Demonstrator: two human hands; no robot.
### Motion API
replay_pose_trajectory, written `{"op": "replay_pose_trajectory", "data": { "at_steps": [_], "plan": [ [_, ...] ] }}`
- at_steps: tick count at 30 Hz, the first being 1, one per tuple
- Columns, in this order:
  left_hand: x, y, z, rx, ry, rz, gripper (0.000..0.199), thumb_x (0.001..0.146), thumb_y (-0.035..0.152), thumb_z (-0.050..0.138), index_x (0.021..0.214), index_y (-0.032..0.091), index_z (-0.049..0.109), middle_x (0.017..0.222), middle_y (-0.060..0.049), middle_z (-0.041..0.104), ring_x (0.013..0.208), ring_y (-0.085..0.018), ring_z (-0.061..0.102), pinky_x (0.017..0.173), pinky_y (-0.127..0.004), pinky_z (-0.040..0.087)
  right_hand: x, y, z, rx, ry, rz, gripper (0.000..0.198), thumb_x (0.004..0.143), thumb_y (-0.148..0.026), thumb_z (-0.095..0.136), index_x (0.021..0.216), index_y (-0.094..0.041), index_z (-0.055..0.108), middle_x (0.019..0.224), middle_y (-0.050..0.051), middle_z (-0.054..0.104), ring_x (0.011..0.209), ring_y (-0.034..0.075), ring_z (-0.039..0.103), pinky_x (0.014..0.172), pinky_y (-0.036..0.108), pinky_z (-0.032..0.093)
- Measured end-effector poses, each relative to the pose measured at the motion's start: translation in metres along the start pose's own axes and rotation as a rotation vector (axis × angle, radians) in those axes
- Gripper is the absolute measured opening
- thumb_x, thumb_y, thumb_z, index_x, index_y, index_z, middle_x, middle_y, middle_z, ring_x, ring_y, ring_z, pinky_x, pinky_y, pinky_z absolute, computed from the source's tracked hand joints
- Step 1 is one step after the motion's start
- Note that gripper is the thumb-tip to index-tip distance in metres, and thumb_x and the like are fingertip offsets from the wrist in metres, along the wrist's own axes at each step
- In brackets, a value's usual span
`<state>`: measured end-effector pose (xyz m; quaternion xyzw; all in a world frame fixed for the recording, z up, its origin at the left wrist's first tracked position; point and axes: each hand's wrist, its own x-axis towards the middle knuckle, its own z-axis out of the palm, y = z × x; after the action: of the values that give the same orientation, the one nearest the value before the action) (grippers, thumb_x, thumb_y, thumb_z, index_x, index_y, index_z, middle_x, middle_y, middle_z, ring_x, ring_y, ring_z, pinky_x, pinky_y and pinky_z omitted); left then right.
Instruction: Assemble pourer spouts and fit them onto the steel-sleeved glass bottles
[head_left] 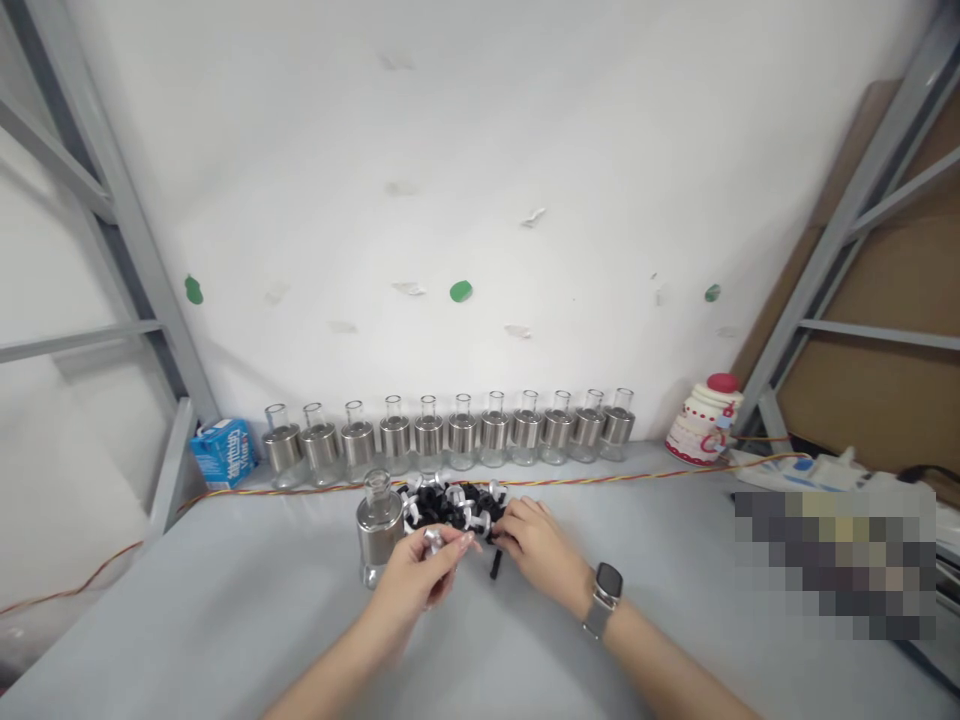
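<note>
My left hand [426, 568] is closed, its fingers pinching a small silvery bottle-top piece [433, 541]. Just left of it stands a glass bottle with a steel sleeve [379, 525], upright and with its neck uncovered. Behind both hands lies a pile of black and silvery-white bottle-top parts [450, 503]. At the right edge of this pile my right hand [536, 545] has its fingertips drawn together; what they grip is hidden. A short black stick-like part [496, 564] lies on the table below those fingertips.
Several steel-sleeved glass bottles [463, 432] stand in a row along the wall. A red-and-yellow twisted wire [585, 480] crosses the grey table [247, 600]. A blue carton [224, 453] is at the left, a white jar with a red lid [703, 420] at the right.
</note>
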<state>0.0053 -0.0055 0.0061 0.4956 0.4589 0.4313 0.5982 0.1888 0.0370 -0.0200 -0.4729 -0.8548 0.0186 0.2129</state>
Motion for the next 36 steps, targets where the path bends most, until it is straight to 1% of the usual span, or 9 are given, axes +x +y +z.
{"op": "replay_pose_trajectory", "data": {
  "at_steps": [5, 11, 15, 19, 22, 25, 30, 33, 36],
  "plan": [
    [-0.001, -0.001, 0.000, 0.004, -0.027, 0.020, 0.036, 0.063, 0.047, 0.063, 0.069, 0.012, 0.061, 0.039, 0.008, 0.033, 0.037, -0.003, 0.026, 0.037, -0.018, 0.015, 0.001, -0.001, 0.002, -0.009, 0.021, 0.006, 0.018, 0.080, -0.017, 0.051, 0.092, -0.023, 0.062, 0.084, 0.004, 0.057, 0.082, 0.019, 0.049, 0.072, 0.030, 0.034],
    [0.002, -0.003, 0.000, 0.024, 0.014, -0.031, 0.039, 0.061, 0.051, 0.063, 0.065, 0.012, 0.059, 0.036, 0.008, 0.035, 0.034, -0.003, 0.026, 0.036, -0.018, 0.015, 0.003, -0.001, 0.005, 0.011, -0.002, 0.011, 0.017, 0.081, -0.020, 0.049, 0.088, -0.023, 0.064, 0.083, 0.004, 0.057, 0.082, 0.019, 0.048, 0.072, 0.031, 0.033],
    [0.004, -0.001, 0.001, -0.075, 0.058, -0.071, 0.041, 0.060, 0.052, 0.062, 0.068, 0.013, 0.060, 0.044, 0.007, 0.041, 0.036, -0.004, 0.032, 0.034, -0.017, 0.014, 0.003, -0.003, 0.009, 0.062, 0.008, 0.068, 0.011, 0.077, -0.024, 0.055, 0.086, -0.021, 0.061, 0.087, 0.004, 0.057, 0.086, 0.021, 0.048, 0.075, 0.032, 0.032],
    [0.004, -0.003, -0.002, -0.133, 0.013, -0.101, 0.040, 0.057, 0.041, 0.069, 0.087, 0.016, 0.062, 0.059, 0.003, 0.050, 0.051, -0.007, 0.047, 0.037, -0.015, 0.024, 0.003, -0.004, 0.010, 0.114, 0.011, 0.124, 0.003, 0.075, -0.019, 0.055, 0.077, -0.018, 0.057, 0.085, 0.004, 0.056, 0.085, 0.021, 0.048, 0.073, 0.031, 0.033],
    [0.004, -0.005, -0.005, -0.121, -0.036, -0.058, 0.038, 0.057, 0.035, 0.070, 0.089, 0.016, 0.062, 0.070, 0.000, 0.054, 0.065, -0.011, 0.053, 0.045, -0.017, 0.036, 0.003, -0.003, 0.011, 0.145, 0.013, 0.150, 0.003, 0.074, -0.017, 0.054, 0.076, -0.018, 0.056, 0.085, 0.004, 0.055, 0.085, 0.021, 0.048, 0.072, 0.030, 0.033],
    [0.004, -0.005, -0.005, -0.116, -0.076, -0.054, 0.038, 0.058, 0.036, 0.070, 0.090, 0.016, 0.062, 0.076, -0.003, 0.054, 0.070, -0.015, 0.056, 0.047, -0.019, 0.039, 0.003, -0.001, 0.012, 0.177, 0.032, 0.144, 0.003, 0.074, -0.016, 0.053, 0.075, -0.018, 0.055, 0.084, 0.004, 0.056, 0.083, 0.020, 0.049, 0.072, 0.030, 0.033],
    [0.003, -0.002, -0.003, -0.080, -0.053, -0.055, 0.039, 0.059, 0.039, 0.067, 0.091, 0.016, 0.061, 0.072, -0.001, 0.053, 0.066, -0.014, 0.056, 0.042, -0.018, 0.038, 0.004, 0.001, 0.012, 0.225, 0.082, 0.147, 0.006, 0.077, -0.017, 0.048, 0.077, -0.018, 0.054, 0.081, 0.003, 0.058, 0.080, 0.018, 0.051, 0.073, 0.031, 0.035],
    [0.002, -0.001, -0.001, -0.010, -0.005, -0.039, 0.044, 0.061, 0.042, 0.065, 0.096, 0.016, 0.059, 0.065, 0.002, 0.050, 0.054, -0.010, 0.051, 0.034, -0.016, 0.032, 0.005, 0.002, 0.008, 0.255, 0.120, 0.171, 0.009, 0.078, -0.019, 0.045, 0.080, -0.018, 0.054, 0.077, 0.002, 0.058, 0.075, 0.017, 0.052, 0.073, 0.030, 0.037],
    [0.001, -0.005, 0.002, 0.077, 0.004, -0.012, 0.050, 0.067, 0.045, 0.057, 0.107, 0.015, 0.052, 0.052, 0.006, 0.045, 0.038, -0.006, 0.040, 0.031, -0.015, 0.027, 0.005, 0.000, 0.003, 0.323, 0.172, 0.187, 0.010, 0.077, -0.021, 0.045, 0.077, -0.019, 0.054, 0.073, 0.002, 0.058, 0.072, 0.017, 0.052, 0.072, 0.030, 0.039]
  ]
}}
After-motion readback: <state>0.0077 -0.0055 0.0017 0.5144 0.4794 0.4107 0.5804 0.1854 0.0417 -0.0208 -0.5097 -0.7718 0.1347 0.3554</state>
